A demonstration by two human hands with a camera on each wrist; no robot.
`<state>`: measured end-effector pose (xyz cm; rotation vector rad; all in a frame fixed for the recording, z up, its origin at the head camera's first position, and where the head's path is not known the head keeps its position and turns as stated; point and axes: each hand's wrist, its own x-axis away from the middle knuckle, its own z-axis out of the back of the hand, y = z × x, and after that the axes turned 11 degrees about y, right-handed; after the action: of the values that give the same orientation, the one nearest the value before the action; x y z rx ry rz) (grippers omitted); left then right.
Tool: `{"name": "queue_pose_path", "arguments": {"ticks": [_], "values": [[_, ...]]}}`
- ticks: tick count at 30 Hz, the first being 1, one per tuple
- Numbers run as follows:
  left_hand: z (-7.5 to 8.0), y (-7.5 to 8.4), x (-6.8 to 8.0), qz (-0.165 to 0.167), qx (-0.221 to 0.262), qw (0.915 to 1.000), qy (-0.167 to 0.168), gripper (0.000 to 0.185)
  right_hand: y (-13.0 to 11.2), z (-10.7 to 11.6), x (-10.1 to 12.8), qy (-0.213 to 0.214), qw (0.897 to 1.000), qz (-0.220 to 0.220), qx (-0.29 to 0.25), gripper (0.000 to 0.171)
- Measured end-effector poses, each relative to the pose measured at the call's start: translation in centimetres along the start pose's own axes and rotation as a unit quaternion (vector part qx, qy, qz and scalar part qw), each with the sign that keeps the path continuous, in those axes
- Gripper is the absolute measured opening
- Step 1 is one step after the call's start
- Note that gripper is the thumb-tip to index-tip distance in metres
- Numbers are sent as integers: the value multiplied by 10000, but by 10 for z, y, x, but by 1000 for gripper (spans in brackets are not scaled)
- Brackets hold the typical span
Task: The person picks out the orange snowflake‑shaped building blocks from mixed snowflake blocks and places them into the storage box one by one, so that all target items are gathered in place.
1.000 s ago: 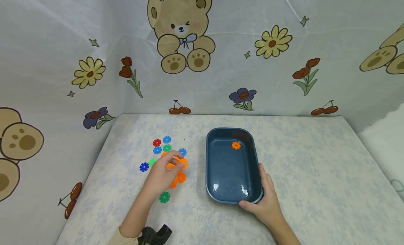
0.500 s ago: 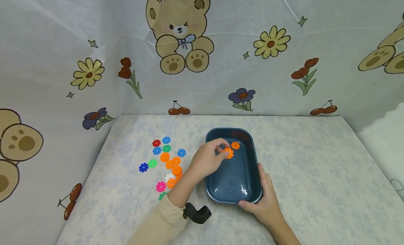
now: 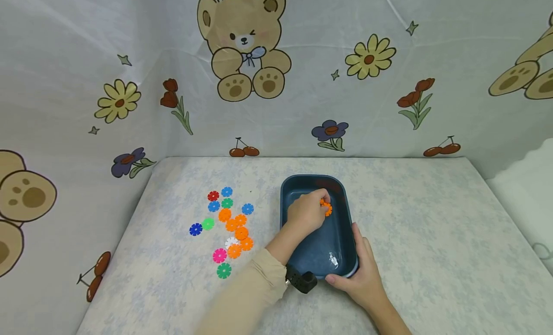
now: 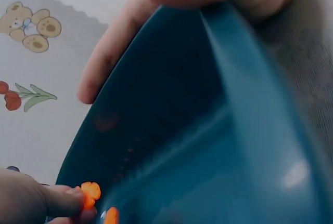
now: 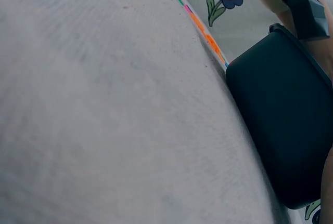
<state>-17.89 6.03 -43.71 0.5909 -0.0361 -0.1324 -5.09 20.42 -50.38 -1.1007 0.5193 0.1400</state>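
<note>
A dark blue rectangular bin [image 3: 326,241] stands on the table. My left hand [image 3: 307,212] reaches down inside it and pinches an orange snowflake-shaped plastic disc [image 4: 90,193] between thumb and fingers. Close beside that sits another orange disc [image 4: 111,215], largely hidden behind the hand in the head view. My right hand [image 3: 365,275] grips the bin's near right corner, thumb at the front rim and fingers along the right side. In the right wrist view, the bin's outer wall [image 5: 278,115] fills the right part.
Left of the bin, loose discs lie flat on the table: several orange ones [image 3: 241,233], a pink one [image 3: 219,255], a red one [image 3: 213,196], plus blue, green and white ones. A patterned cloth [image 3: 276,119] hangs behind the table. A black device [image 3: 302,280] is strapped to the left wrist.
My left hand has moved right from the disc pile into the bin, carrying an orange disc, and lowered it toward the one lying there. My right hand has kept its grip on the corner.
</note>
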Motion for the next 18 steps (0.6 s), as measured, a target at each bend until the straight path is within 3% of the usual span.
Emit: {"name": "queue_pose_path", "arguments": {"ticks": [6,12,18], "values": [[-12,-1,-8,264,-55,9996,51,6,21,0,5,-114,9998,-31,157,134],[-17,-4,-13,683,-249,9973,97,16,21,1,4,-169,9998,-27,109,133],[-19,-6,-16,784,-347,9963,40,21,20,1,4,-158,9997,-48,190,131]]}}
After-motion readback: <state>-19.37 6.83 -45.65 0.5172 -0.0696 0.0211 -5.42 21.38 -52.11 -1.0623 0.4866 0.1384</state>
